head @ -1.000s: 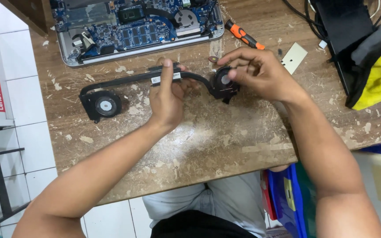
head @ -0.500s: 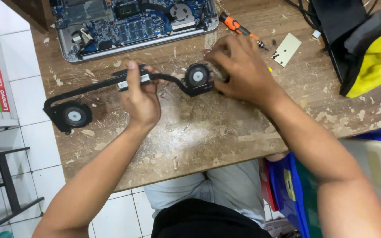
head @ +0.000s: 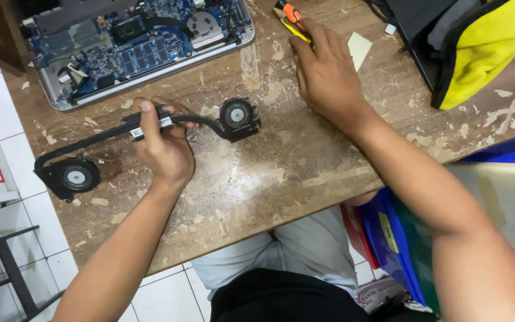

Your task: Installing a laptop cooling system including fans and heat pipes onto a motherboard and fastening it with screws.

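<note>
The laptop [head: 132, 48] at upper left is cut off by the top edge. At top centre, the screwdriver [head: 290, 15] runs under the right hand [head: 326, 74], tip hidden. The left hand [head: 165, 146] covers the heat pipe's [head: 96, 136] middle. The yellow bag [head: 478, 48] leaves the frame at upper right.

The worn brown wooden desk [head: 281, 179] is showing pale, whitish scuff patches all over its top. At about nine o'clock, the matte black twin-fan cooling assembly with its thin black pipe [head: 150, 128] is showing grey hubs in both round fans and a small white label at the middle. At eleven o'clock, the opened silver-grey laptop shell [head: 144, 80] is showing a blue circuit board dotted with black chips. At twelve o'clock, the screwdriver with an orange and black handle [head: 286, 11] is lying beside a yellow strip, and a pale cream square card [head: 360, 48] is sitting just right of it. At two o'clock, the bright yellow and black fabric bag [head: 478, 48] is glowing. The floor at seven o'clock is showing white tiles [head: 156, 298].
</note>
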